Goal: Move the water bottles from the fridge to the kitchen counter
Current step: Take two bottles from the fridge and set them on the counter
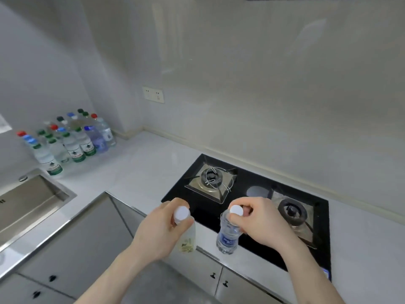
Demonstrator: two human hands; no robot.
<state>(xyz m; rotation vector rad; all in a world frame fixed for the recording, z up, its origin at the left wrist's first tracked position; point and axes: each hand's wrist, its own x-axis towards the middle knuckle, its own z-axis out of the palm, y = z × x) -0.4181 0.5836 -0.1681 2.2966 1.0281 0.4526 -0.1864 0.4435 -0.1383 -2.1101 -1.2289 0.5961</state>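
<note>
A: What are the two hands doing?

B: Each one holds a bottle by its neck, out in front of the person. The left hand (161,227) has its fingers wrapped round a pale bottle (186,238) with a white cap and a yellowish label. The right hand (258,222) pinches the top of a clear bottle (228,235) with a white cap and a blue label.

A: Where are those bottles in the room?

B: Both hang upright over the front edge of the table (140,172), at the near side of a black gas hob (258,185). I cannot tell whether either base touches a surface.

A: Are there other bottles?

B: Yes. A tight cluster of water bottles (72,141) stands on the table in the far left corner against the wall, with green, red, blue and white caps. It is well apart from the hands.

A: What else is nearby?

B: A steel sink (32,198) is set into the table at left, just in front of the cluster. The hob has two burners. A wall socket (153,94) sits on the wall above the table. Grey cupboard doors (72,244) run below.
</note>
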